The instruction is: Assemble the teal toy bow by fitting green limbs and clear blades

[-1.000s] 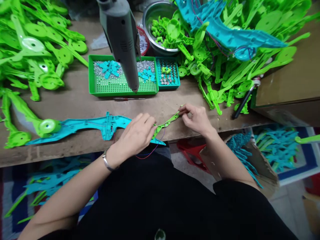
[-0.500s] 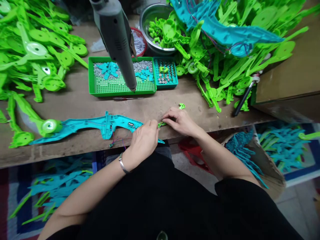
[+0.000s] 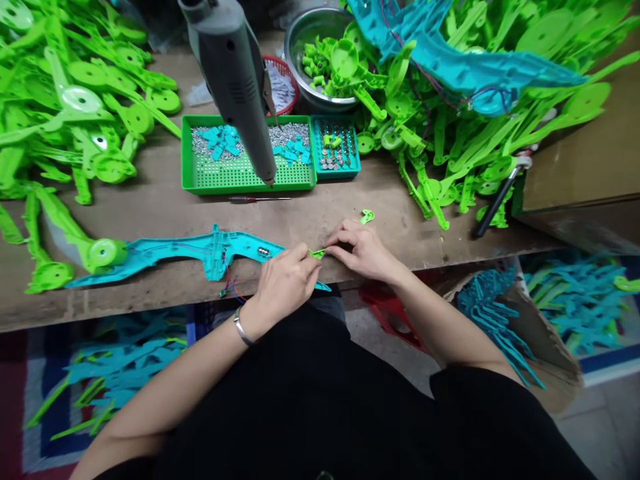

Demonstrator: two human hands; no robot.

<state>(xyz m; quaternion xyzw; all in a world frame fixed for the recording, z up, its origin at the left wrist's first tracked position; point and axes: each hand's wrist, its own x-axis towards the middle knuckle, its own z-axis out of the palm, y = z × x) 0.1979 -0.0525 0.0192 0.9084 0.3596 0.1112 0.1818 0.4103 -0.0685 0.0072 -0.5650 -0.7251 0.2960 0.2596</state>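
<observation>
Between both hands is a small green plastic piece (image 3: 317,253). My left hand (image 3: 286,279) pinches its left side, over the right end of a blue bow-shaped plastic shell (image 3: 170,252). The fingertips of my right hand (image 3: 361,249) close on the piece's right side. The shell lies open side up along the bench edge, with thin red and blue wires hanging at its middle and a small metal spring-like part inside. A second small green piece (image 3: 367,217) lies just beyond my right hand.
A grey electric screwdriver (image 3: 240,93) hangs above a green tray (image 3: 225,179) of screws and blue bits. Beside it stand a teal tray (image 3: 345,175) and a metal bowl (image 3: 293,50). Green parts (image 3: 80,100) heap up left and right. A thin screwdriver (image 3: 255,199) lies before the tray.
My left hand has turned and lowered slightly, so more of the small green piece shows between the hands. The view has shifted a little.
</observation>
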